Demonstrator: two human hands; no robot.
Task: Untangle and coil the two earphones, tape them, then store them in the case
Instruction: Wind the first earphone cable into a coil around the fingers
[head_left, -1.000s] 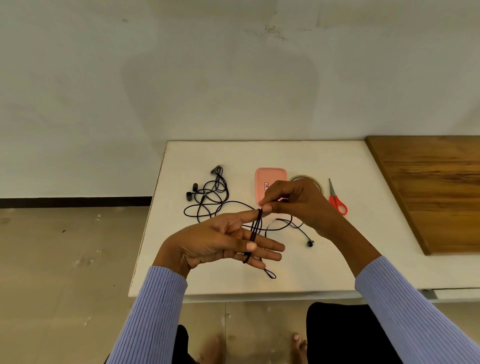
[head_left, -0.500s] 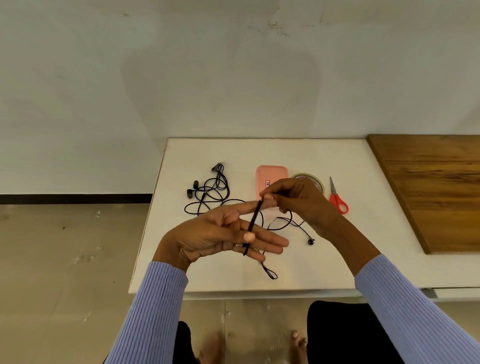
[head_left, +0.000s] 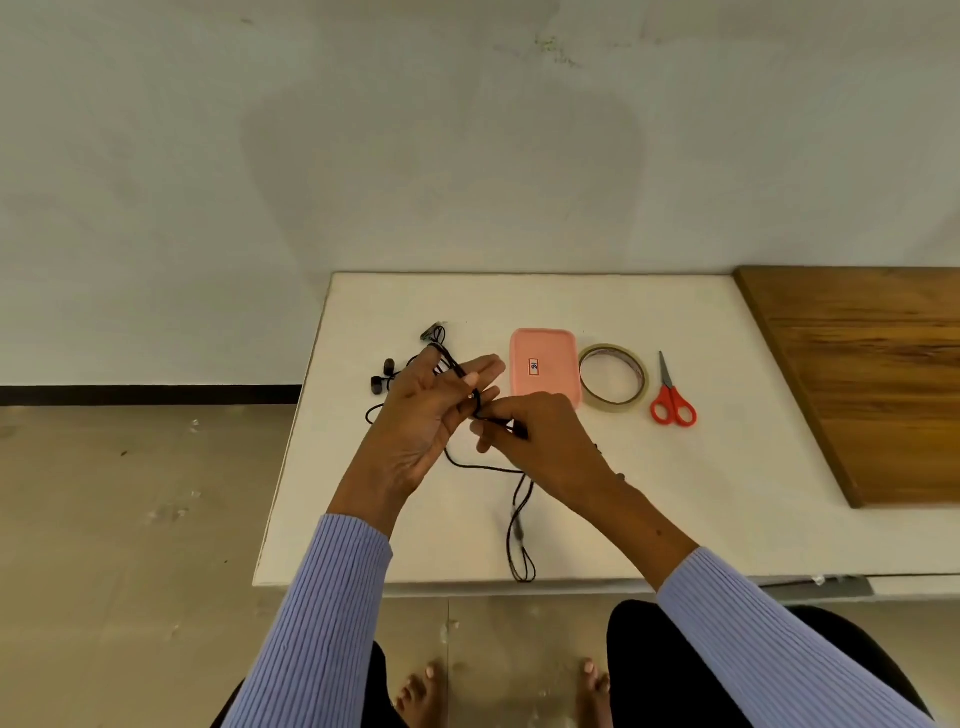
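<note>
head view: your left hand (head_left: 426, 415) is raised over the white table (head_left: 675, 519), fingers straight and a little spread, pointing away from you, with black earphone cord (head_left: 521, 540) looped across them near the tips. your right hand (head_left: 540, 441) sits just beside it, thumb and forefinger curled and pinching that same cord where it leaves the left fingers. from the pinch the cord drops in a slack curve to the table and runs toward you, ending in a narrow doubled loop close to the near edge. the second earphone (head_left: 382, 376) lies on the table beyond your left hand, partly hidden by it; two black earbuds show to the left and its plug end shows at the far side. how tangled it is you cannot tell from here. the pink case (head_left: 543, 364) lies closed on the table just past your right hand. right of it lies the tape roll (head_left: 614, 378), flat, and further right the red-handled scissors (head_left: 671, 400), blades pointing away. a wooden board (head_left: 872, 374) covers the table's right side.
</note>
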